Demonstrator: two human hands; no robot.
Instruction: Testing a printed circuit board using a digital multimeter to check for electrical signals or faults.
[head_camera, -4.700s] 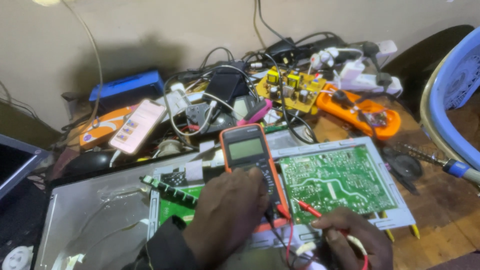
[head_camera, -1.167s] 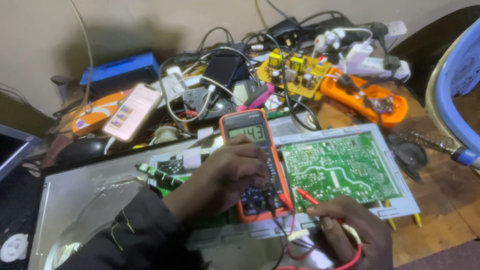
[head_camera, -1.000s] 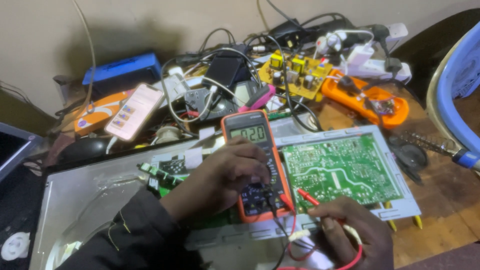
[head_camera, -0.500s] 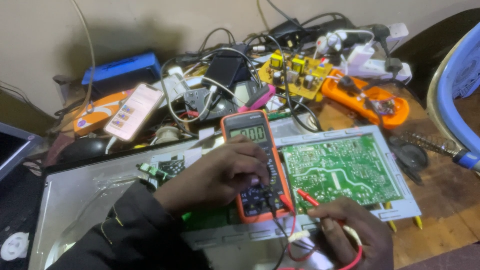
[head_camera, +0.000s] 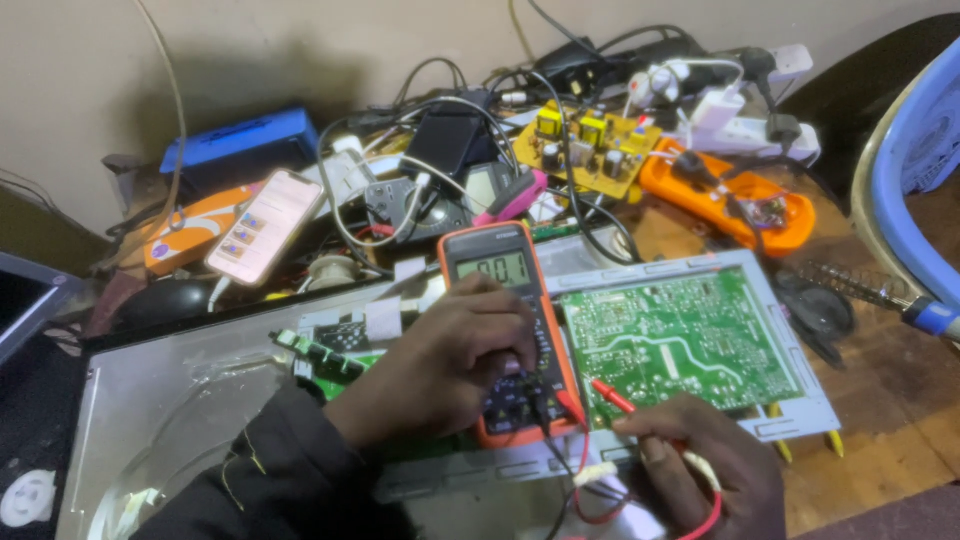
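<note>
Under my left hand (head_camera: 455, 365): orange multimeter (head_camera: 510, 330), long axis toward the wall, fingers curled on its dial; right hand (head_camera: 700, 455) pinches the red probe (head_camera: 612, 395), tip just right on the green board (head_camera: 675, 335).

I see an orange meter (head_camera: 508, 330) with a dark face, and at its three o'clock a green circuit board (head_camera: 680, 335) patterned with pale tracks. A red probe (head_camera: 612, 392) lies at five o'clock; a yellow board (head_camera: 588, 143) at one o'clock.

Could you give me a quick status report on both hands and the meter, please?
Left hand on orange multimeter, fingers at its dial. Right hand holds red probe at green circuit board edge. Test leads trail between the hands.
</note>
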